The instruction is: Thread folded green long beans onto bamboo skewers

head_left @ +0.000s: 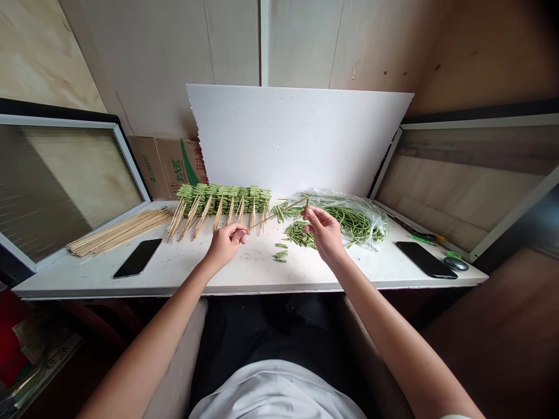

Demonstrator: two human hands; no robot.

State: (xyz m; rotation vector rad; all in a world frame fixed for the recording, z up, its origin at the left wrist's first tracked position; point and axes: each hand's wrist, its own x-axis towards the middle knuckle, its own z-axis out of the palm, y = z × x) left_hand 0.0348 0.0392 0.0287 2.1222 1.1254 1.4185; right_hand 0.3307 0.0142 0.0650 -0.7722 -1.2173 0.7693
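Note:
My left hand (227,242) is closed around the lower end of a thin wooden skewer (279,214), which slants up to the right. Between the fingertips of my right hand (323,230) is a short piece of green bean (307,203), upright at the skewer's tip. Whether the tip has pierced it I cannot tell. Below the hands lie a pile of cut bean pieces (299,234) and several loose pieces (280,254). Behind my left hand, finished-looking skewers of beans (222,198) are stacked in a row, their bare sticks pointing towards me.
Bare skewers (120,231) lie at the left beside a black phone (138,258). Long beans in a clear plastic bag (378,224) rest at the right. Another phone (425,260) and a dark mouse-shaped object (456,263) are at far right. A white foam board (301,137) stands behind.

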